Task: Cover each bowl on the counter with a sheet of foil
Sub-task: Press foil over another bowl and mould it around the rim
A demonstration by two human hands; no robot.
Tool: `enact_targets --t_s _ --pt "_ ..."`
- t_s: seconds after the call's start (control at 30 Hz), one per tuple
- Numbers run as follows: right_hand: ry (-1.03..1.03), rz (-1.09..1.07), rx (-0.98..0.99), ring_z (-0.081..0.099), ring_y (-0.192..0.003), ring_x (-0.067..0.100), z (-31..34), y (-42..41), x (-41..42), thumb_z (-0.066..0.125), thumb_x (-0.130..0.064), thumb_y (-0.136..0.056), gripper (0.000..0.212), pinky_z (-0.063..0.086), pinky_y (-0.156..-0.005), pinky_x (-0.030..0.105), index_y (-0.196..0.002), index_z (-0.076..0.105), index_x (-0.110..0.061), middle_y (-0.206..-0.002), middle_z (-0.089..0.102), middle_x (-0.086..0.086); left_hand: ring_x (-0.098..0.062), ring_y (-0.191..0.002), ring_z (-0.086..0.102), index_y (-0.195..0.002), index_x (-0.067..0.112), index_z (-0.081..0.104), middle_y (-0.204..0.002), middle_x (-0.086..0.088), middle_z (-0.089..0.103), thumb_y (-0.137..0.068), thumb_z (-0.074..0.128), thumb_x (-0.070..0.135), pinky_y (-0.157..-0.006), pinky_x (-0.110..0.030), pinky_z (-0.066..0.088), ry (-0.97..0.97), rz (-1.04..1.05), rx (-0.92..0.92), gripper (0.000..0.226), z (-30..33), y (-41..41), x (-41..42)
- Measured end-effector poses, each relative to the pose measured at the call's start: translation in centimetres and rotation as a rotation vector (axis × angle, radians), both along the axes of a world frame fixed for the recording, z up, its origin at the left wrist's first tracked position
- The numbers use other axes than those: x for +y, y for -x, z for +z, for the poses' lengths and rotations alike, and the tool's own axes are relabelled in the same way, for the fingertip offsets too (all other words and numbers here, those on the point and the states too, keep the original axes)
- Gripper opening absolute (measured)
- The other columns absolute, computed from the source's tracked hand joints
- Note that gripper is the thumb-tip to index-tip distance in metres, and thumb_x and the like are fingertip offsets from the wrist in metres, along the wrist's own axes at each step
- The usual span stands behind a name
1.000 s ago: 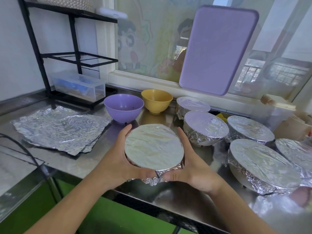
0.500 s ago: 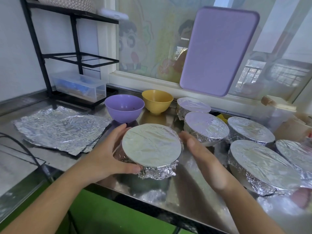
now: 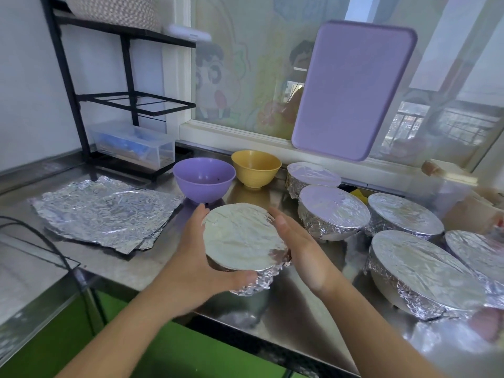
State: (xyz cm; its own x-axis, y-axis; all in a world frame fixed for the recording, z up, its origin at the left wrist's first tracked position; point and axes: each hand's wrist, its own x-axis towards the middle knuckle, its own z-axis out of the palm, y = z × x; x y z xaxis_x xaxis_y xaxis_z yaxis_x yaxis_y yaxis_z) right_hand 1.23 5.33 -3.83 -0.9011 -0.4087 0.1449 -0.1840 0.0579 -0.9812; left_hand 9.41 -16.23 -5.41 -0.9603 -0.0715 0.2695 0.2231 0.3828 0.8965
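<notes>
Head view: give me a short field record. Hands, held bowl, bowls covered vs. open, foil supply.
left hand: grips the held bowl from its left side, thumb under the near edge
right hand: open, fingers straight, beside the bowl's right edge
held bowl: foil-covered, foil crimped round the rim
uncovered: purple bowl, yellow bowl
covered on counter: five foil-topped bowls in view, nearest at
foil sheets: crinkled stack lying flat, left of the bowls

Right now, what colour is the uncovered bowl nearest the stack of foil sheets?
Purple: the round plastic bowl, clearest in the head view.
</notes>
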Motion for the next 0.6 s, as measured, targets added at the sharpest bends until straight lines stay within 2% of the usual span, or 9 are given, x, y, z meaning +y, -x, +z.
enact_targets --t_s 0.07,0.13,0.23,0.3,0.37,0.43,0.47,0.53,0.6 --pt "-0.025 -0.074 0.055 0.066 -0.118 0.000 0.4 -1.3 0.1 0.049 -0.034 -0.111 0.028 0.051 -0.096 0.018 -0.125 0.071 -0.025 -0.127 0.073 -0.010 0.008 -0.135 0.047 -0.153 0.046 0.028 -0.145 0.027 0.049 -0.051 0.105 0.050 -0.114 -0.023 0.042 0.025 -0.054 -0.016 0.128 0.4 0.5 -2.2" --pt "-0.137 -0.180 0.192 0.065 -0.113 0.009 0.7 -1.4 0.3 0.048 -0.036 -0.112 0.031 0.049 -0.102 0.035 -0.116 0.073 -0.017 -0.115 0.073 -0.001 0.003 -0.138 0.047 -0.150 0.056 0.031 -0.146 0.029 0.050 -0.053 0.100 0.050 -0.121 -0.040 0.039 -0.017 -0.089 -0.061 0.119 0.8 0.3 -3.5" --pt "-0.286 -0.219 0.283 0.049 -0.127 -0.009 0.7 0.0 0.2 0.049 -0.036 -0.111 0.026 0.035 -0.112 0.026 -0.129 0.066 -0.027 -0.136 0.059 -0.015 0.005 -0.140 0.043 -0.139 0.073 0.030 -0.146 0.034 0.047 -0.054 0.094 0.051 -0.121 -0.042 0.038 0.027 -0.069 -0.062 0.108 0.9 -0.4 -3.3" --pt "-0.276 -0.168 0.250 0.036 -0.142 -0.012 0.9 0.6 -0.6 0.049 -0.037 -0.111 0.039 0.025 -0.123 0.025 -0.148 0.057 -0.029 -0.154 0.047 -0.021 0.010 -0.142 0.034 -0.140 0.078 0.019 -0.151 0.034 0.037 -0.046 0.093 0.070 -0.121 -0.034 0.034 0.060 -0.024 -0.049 0.120 0.8 -0.4 -2.4" --pt "-0.245 -0.111 0.219 0.031 -0.142 -0.019 0.7 0.5 -1.4 0.050 -0.035 -0.111 0.039 0.022 -0.126 0.024 -0.150 0.054 -0.034 -0.154 0.043 -0.029 0.023 -0.131 0.034 -0.155 0.060 0.017 -0.153 0.028 0.037 -0.047 0.096 0.069 -0.107 -0.014 0.035 0.043 0.036 -0.029 0.134 1.0 -0.3 -1.3" --pt "-0.240 -0.094 0.211 0.029 -0.137 -0.027 -0.3 0.4 -2.1 0.051 -0.035 -0.111 0.033 0.026 -0.124 0.019 -0.143 0.054 -0.042 -0.148 0.043 -0.034 0.022 -0.119 0.049 -0.152 0.032 0.037 -0.144 0.016 0.053 -0.055 0.101 0.049 -0.089 -0.004 0.043 0.030 0.071 0.006 0.117 0.7 0.2 -0.5" --pt "-0.223 -0.101 0.175 0.028 -0.142 -0.022 -0.9 0.2 -2.3 0.053 -0.044 -0.109 0.036 0.028 -0.126 0.026 -0.144 0.051 -0.045 -0.152 0.041 -0.033 0.017 -0.114 0.055 -0.144 0.027 0.044 -0.136 0.014 0.060 -0.059 0.102 0.037 -0.083 -0.002 0.045 0.030 0.088 0.018 0.104 0.7 0.3 -0.1" --pt "-0.164 -0.112 0.089 0.029 -0.152 -0.005 -2.0 0.5 -2.1 0.057 -0.069 -0.096 0.069 0.026 -0.128 0.043 -0.158 0.041 -0.043 -0.162 0.037 -0.027 0.015 -0.112 0.059 -0.137 0.028 0.048 -0.127 0.015 0.064 -0.063 0.102 0.025 -0.082 -0.001 0.045 0.029 0.087 0.021 0.092 0.9 0.5 0.3" --pt "-0.090 -0.081 0.003 0.035 -0.150 -0.003 -2.1 0.4 -1.6 0.060 -0.073 -0.090 0.084 0.027 -0.128 0.041 -0.163 0.030 -0.043 -0.163 0.039 -0.026 0.025 -0.108 0.054 -0.131 0.034 0.045 -0.122 0.020 0.061 -0.064 0.101 0.023 -0.079 0.003 0.040 0.025 0.094 0.040 0.088 1.0 0.6 0.3"
